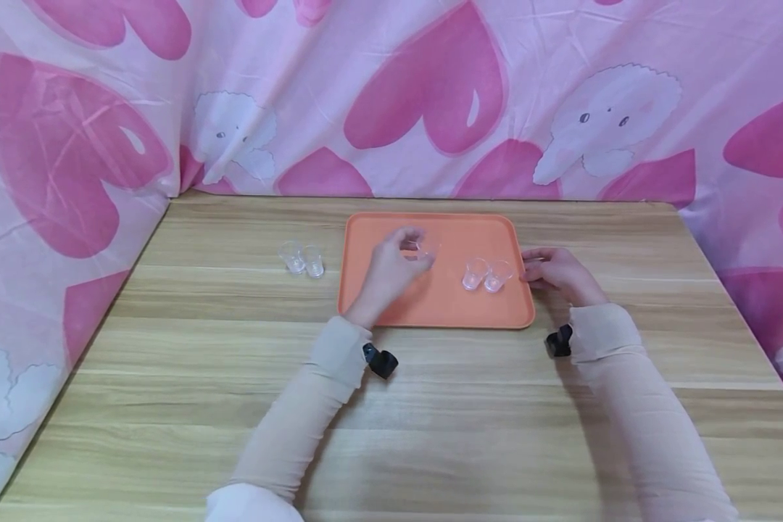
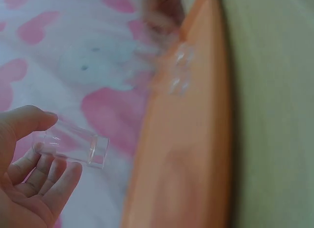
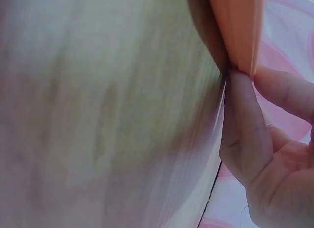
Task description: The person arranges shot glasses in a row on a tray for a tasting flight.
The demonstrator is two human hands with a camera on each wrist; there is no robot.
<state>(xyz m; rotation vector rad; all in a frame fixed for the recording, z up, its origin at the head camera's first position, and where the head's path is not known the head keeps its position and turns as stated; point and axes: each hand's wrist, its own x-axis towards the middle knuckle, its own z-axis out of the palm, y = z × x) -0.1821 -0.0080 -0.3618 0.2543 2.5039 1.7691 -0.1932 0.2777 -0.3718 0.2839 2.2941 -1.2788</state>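
Observation:
My left hand [image 1: 394, 270] holds a small clear cup [image 2: 73, 143] above the orange tray [image 1: 424, 308], thumb on one side and fingertips on the other. The left wrist view shows this cup lying sideways in the grasp, its stepped base pointing away from the palm. Two more clear cups, one [image 1: 474, 275] and another [image 1: 496, 278], stand side by side on the right part of the tray. At the tray's right edge, my right hand [image 1: 563, 274] pinches the rim between thumb and fingers, as the right wrist view shows.
Left of the tray, two clear cups, one [image 1: 292, 259] beside another [image 1: 314, 262], stand on the wooden table [image 1: 431, 420]. A pink heart-patterned cloth [image 1: 424, 87] hangs behind the table and along its sides.

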